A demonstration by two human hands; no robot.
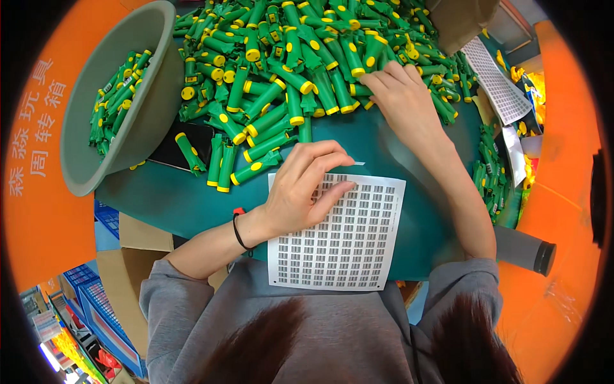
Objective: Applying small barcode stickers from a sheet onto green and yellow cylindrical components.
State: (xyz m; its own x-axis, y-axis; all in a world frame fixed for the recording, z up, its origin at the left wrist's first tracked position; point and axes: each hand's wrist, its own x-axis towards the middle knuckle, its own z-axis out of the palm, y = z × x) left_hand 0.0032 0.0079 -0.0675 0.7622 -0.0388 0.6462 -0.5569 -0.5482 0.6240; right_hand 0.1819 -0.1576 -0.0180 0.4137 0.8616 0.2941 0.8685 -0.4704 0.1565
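At 1 o'clock, right hand (404,96) among green, yellow-ended tubes (341,91), cannot tell grip; at 5 o'clock, white sheet (339,253), dark-gridded, lies under left hand (295,192), thumb and fingers apart.

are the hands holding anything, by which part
Cannot tell: left hand lies over white printed paper sheet; right hand is at green cylinders with yellow ends.

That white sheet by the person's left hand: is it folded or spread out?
Spread out. The white sheet shows its printed grid in one broad panel, with no crease visible; the left hand hides part of it.
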